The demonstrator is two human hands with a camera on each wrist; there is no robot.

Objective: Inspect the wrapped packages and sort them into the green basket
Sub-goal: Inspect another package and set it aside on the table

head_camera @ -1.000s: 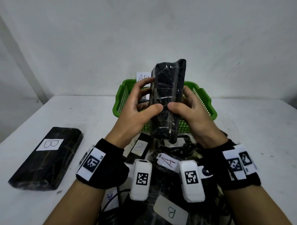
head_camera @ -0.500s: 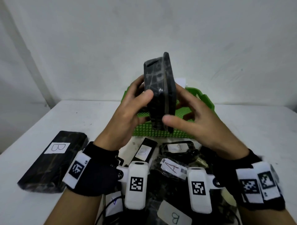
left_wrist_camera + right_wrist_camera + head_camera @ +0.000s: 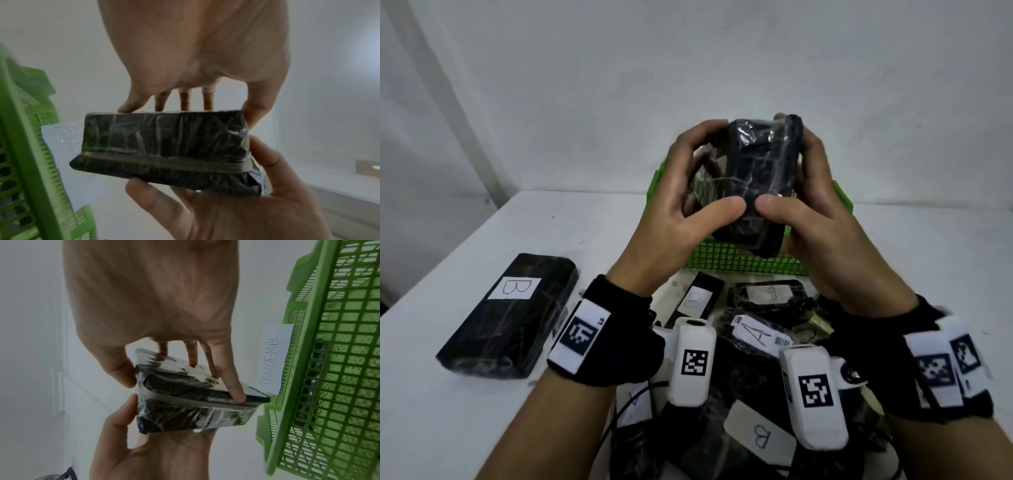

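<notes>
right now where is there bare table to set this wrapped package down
Bare white table lies between the long black package labelled B and the green plastic basket, and also right of the basket. The near middle is crowded with labelled black packages.

Open white table (image 3: pixel 928 260) to the right of the green basket (image 3: pixel 739 263) and on the far left – easy passage there. Nearer the body it's cramped: a pile of wrapped packages (image 3: pixel 763 329) sits just in front of the basket's near wall, and a big one marked B (image 3: pixel 510 315) blocks the left side.
</notes>
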